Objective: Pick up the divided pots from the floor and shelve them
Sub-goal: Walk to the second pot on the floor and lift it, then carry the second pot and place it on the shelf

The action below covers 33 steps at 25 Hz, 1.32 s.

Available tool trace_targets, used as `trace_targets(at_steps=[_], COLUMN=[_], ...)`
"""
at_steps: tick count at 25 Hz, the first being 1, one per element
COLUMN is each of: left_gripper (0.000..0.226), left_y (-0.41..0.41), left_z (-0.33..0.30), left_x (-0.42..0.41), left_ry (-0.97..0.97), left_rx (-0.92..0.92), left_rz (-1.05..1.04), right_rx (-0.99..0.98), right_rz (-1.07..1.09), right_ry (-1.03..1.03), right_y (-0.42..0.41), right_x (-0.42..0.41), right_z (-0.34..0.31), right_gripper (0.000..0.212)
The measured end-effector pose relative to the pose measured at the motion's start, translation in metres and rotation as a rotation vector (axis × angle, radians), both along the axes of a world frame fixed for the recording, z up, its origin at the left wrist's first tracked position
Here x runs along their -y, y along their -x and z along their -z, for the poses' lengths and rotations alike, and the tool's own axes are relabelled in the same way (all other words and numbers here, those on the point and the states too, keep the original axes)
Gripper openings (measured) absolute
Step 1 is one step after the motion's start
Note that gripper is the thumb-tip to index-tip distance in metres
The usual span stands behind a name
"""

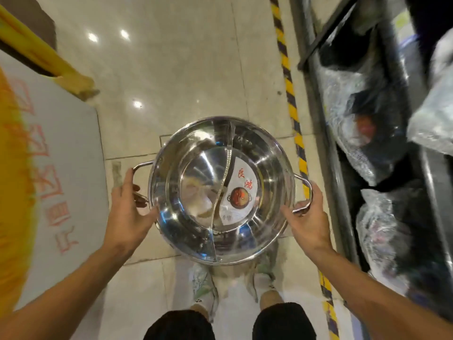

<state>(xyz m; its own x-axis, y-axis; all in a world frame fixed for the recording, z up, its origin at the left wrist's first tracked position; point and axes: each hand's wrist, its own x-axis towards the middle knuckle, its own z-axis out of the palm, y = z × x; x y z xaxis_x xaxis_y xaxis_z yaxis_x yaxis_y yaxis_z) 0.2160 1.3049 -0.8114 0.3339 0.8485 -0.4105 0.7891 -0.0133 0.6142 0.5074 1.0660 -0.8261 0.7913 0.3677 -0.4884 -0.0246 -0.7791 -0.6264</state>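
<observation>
A shiny steel divided pot (pixel 196 182) is held level in front of me, above the tiled floor. A curved wall splits it into two halves, and a white paper label with red characters lies in the right half. My left hand (pixel 127 209) grips the pot's left side by its wire handle. My right hand (pixel 308 217) holds the right wire handle. My feet show below the pot.
A metal shelf (pixel 328 153) runs along the right, with plastic-wrapped goods (pixel 362 114) on its low tier. Yellow-black hazard tape (pixel 291 101) marks the floor beside it. A white and yellow printed carton (pixel 61 168) stands at the left.
</observation>
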Motion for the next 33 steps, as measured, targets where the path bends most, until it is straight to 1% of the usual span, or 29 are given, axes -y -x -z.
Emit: trace_targets(at_steps=[3,5,9,12,16,19,23,25,27,29,33], left_gripper=[0.105,0.106,0.108,0.106,0.104,0.106,0.105,0.103,0.103,0.104,0.105], left_y=[0.007,0.016,0.040,0.054,0.070,0.088,0.097,0.095,0.094,0.094,0.100], left_z=[-0.129,-0.194,-0.287,-0.337,-0.370,-0.389,-0.410,-0.414,-0.415,-0.413,-0.403], left_x=[-0.014,-0.013,0.016,0.056,0.129,0.198,0.283,0.324,0.364,0.402,0.463], left_ry=[-0.086,-0.108,-0.139,-0.133,-0.135,-0.135,-0.095,-0.084,-0.057,-0.038,0.050], left_rx=[0.139,0.192,0.239,0.266,0.304,0.321,0.395,0.404,0.414,0.438,0.481], left_rz=[0.087,0.133,0.209,0.299,0.382,0.490,0.681,0.796,0.913,1.065,1.249], right_rx=[0.031,0.054,0.118,0.168,0.227,0.256,0.287,0.286,0.314,0.336,0.376], right_rz=[0.051,0.071,0.106,0.155,0.215,0.315,0.472,0.597,0.694,0.776,0.959], right_ry=[-0.141,-0.193,-0.289,-0.295,-0.285,-0.290,-0.202,-0.153,-0.146,-0.108,-0.022], right_y=[0.018,0.032,0.071,0.107,0.157,0.204,0.270,0.307,0.351,0.398,0.497], right_x=[0.009,0.026,0.080,0.142,0.232,0.317,0.431,0.485,0.535,0.575,0.623], right_z=[-0.126,-0.193,-0.297,-0.349,-0.383,-0.396,-0.413,-0.421,-0.425,-0.433,-0.451], right_gripper=[0.092,0.093,0.091,0.091,0.087,0.088,0.090,0.092,0.094,0.096,0.092])
